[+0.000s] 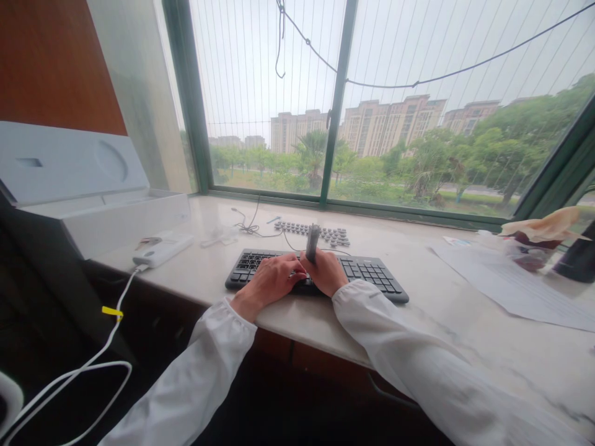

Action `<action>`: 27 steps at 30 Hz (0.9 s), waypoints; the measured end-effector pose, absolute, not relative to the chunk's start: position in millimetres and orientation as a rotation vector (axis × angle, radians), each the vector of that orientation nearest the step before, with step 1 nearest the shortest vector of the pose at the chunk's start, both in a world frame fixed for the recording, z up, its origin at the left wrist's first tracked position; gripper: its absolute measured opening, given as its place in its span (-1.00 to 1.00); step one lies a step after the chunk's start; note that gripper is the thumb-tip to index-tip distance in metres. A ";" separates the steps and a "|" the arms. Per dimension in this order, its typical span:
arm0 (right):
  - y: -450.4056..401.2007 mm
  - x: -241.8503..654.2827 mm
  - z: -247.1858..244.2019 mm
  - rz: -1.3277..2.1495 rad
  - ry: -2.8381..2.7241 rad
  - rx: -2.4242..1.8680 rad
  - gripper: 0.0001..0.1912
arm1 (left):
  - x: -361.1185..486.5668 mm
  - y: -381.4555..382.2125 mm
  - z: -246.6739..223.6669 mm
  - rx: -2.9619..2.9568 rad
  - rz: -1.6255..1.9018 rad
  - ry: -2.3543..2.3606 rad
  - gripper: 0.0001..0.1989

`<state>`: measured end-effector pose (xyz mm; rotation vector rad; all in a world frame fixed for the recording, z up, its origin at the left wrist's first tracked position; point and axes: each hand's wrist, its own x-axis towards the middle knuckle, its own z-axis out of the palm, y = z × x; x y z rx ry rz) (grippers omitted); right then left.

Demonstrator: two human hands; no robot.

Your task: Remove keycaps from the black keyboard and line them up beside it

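A black keyboard (372, 275) lies near the front edge of the counter. Parts of its left section show bare sockets without caps. My right hand (329, 271) is wrapped round a dark brush (313, 241), whose bristles point upward, and rests over the keyboard's middle. My left hand (274, 277) lies over the keyboard's left-centre, fingers curled, with thumb and fingertips close together beside my right hand. What those fingertips hold, if anything, is hidden. Behind the keyboard, loose grey keycaps (335, 236) are laid out in rows.
A dark cable (251, 228) is coiled behind the keyboard. On the left stand an open white box (125, 217) and a white power strip (162, 248) with its cord hanging off the edge. Paper sheets (515, 285) and a dark cylindrical object (576, 263) are at the right.
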<state>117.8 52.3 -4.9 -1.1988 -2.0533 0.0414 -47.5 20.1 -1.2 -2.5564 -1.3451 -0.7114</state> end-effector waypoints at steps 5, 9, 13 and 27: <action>52.5 117.9 -5.4 0.028 -2.061 -1.192 -0.71 | -48.8 22.3 -1.6 -2.537 -0.754 -1.260 -0.82; 52.3 117.1 -5.3 0.001 -2.068 -1.217 -0.72 | -49.3 28.3 -4.7 -2.605 -0.824 -1.157 -0.82; 52.2 114.9 -5.6 -0.045 -2.065 -1.266 -0.71 | -49.7 32.1 -7.7 -2.714 -0.829 -1.126 -0.81; 46.0 106.1 -9.7 -0.141 -2.040 -1.186 -0.71 | -48.4 27.8 -2.9 -2.585 -0.671 -1.246 -0.77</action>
